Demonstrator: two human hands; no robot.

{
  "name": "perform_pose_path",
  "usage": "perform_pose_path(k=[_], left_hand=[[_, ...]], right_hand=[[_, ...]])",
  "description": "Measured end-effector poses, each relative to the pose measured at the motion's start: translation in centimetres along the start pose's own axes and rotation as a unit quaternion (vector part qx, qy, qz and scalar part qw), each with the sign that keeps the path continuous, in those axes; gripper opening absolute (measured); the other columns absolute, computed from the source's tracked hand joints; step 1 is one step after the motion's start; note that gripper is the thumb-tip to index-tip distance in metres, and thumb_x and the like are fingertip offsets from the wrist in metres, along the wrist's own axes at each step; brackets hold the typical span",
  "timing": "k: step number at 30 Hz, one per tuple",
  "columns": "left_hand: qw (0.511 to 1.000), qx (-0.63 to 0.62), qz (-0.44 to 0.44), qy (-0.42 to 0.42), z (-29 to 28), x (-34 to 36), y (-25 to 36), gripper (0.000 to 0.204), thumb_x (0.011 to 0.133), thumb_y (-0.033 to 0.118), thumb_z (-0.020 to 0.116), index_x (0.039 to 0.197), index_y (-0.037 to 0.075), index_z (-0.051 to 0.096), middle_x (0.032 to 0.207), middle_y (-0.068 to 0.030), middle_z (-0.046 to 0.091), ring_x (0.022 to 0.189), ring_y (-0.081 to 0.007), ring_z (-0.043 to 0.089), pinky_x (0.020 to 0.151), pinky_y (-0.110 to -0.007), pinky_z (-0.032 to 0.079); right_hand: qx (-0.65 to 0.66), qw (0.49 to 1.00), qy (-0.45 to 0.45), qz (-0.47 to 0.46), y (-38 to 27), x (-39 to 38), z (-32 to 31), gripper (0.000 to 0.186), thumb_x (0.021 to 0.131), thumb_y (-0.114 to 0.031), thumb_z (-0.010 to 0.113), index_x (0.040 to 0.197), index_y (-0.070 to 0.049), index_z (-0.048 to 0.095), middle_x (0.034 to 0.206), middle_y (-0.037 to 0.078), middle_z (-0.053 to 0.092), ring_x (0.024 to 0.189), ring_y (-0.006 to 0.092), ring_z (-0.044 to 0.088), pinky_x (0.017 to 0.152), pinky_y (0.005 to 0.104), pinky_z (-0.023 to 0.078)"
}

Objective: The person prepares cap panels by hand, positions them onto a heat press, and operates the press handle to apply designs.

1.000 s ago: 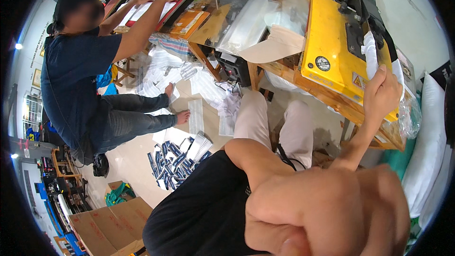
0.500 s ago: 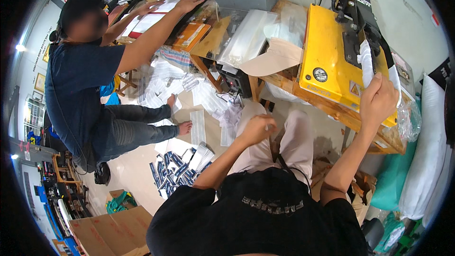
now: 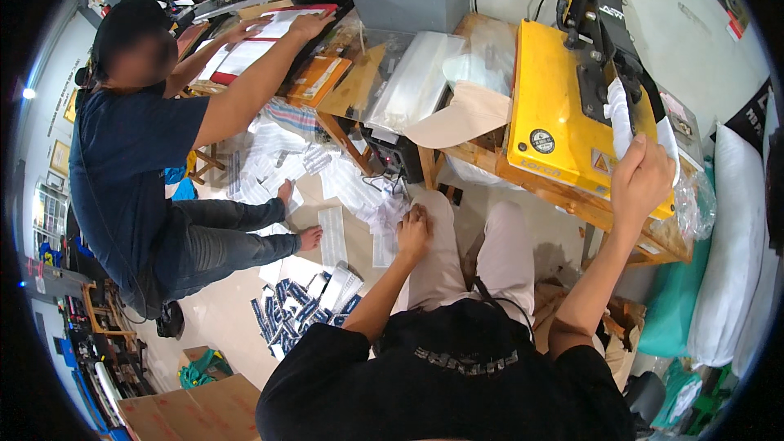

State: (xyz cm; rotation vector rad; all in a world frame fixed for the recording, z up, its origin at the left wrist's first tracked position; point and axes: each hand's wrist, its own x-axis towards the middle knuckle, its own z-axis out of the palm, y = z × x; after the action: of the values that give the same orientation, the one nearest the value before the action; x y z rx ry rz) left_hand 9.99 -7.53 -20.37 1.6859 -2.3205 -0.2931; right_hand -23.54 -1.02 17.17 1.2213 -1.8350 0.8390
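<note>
Right hand: was clamped around the white-wrapped handle of the yellow press; its arm reached forward
Left hand: rested on the left leg of the pale trousers, well apart from the right hand; its fingers were loosely curled; I could not tell whether they held anything
Yellow press: stood on a wooden table, ahead and to the right of the person; the handle slanted along its right side
Left of the press: lay a beige cap; beyond it, clear plastic sheets
Floor: bore a heap of dark blue and white strips; nearer the benches, scattered white papers
Co-worker: stood at the left, both arms stretched over white sheets edged in red
</note>
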Motion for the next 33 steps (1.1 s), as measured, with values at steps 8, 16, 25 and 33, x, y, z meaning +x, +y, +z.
perform_pose_path(k=[8,16,25,33], left_hand=[[0.997,-0.051,0.056,-0.028,-2.1,-1.9,0.0,0.048,0.096,0.033,0.060,0.131,0.001,0.060,0.146,-0.0148,0.049,0.130,-0.0357,0.049,0.100,-0.052,0.044],[0.996,-0.046,0.056,-0.060,-2.5,-4.0,0.6,0.045,0.094,0.027,0.062,0.130,0.000,0.060,0.145,-0.0175,0.048,0.132,-0.0400,0.047,0.100,-0.054,0.046],[0.975,-0.093,0.040,-0.199,-7.5,-1.9,3.0,0.037,0.095,0.027,0.061,0.115,-0.004,0.064,0.117,-0.0197,0.068,0.112,-0.0402,0.063,0.094,-0.051,0.051],[0.765,-0.625,-0.035,-0.152,-11.6,1.2,7.4,0.037,0.101,0.027,0.063,0.123,-0.003,0.060,0.112,-0.0116,0.072,0.107,-0.0214,0.067,0.094,-0.034,0.051]], right_hand=[[-0.008,1.000,0.004,0.000,0.2,-0.1,0.6,0.033,0.098,-0.021,0.050,0.072,-0.005,0.063,0.069,0.014,0.062,0.066,0.0351,0.056,0.065,0.0470,0.039],[0.001,1.000,0.015,0.014,0.1,-0.2,0.7,0.036,0.097,-0.023,0.050,0.071,-0.003,0.064,0.067,0.015,0.063,0.064,0.0356,0.058,0.065,0.0475,0.040],[0.002,1.000,-0.001,0.003,0.9,-0.2,0.7,0.033,0.096,-0.020,0.051,0.068,-0.004,0.062,0.065,0.016,0.060,0.066,0.0370,0.058,0.066,0.0499,0.041],[0.037,0.999,0.004,0.000,0.0,0.2,0.3,0.031,0.094,-0.015,0.053,0.064,-0.007,0.056,0.063,0.010,0.058,0.063,0.0306,0.056,0.065,0.0435,0.038]])
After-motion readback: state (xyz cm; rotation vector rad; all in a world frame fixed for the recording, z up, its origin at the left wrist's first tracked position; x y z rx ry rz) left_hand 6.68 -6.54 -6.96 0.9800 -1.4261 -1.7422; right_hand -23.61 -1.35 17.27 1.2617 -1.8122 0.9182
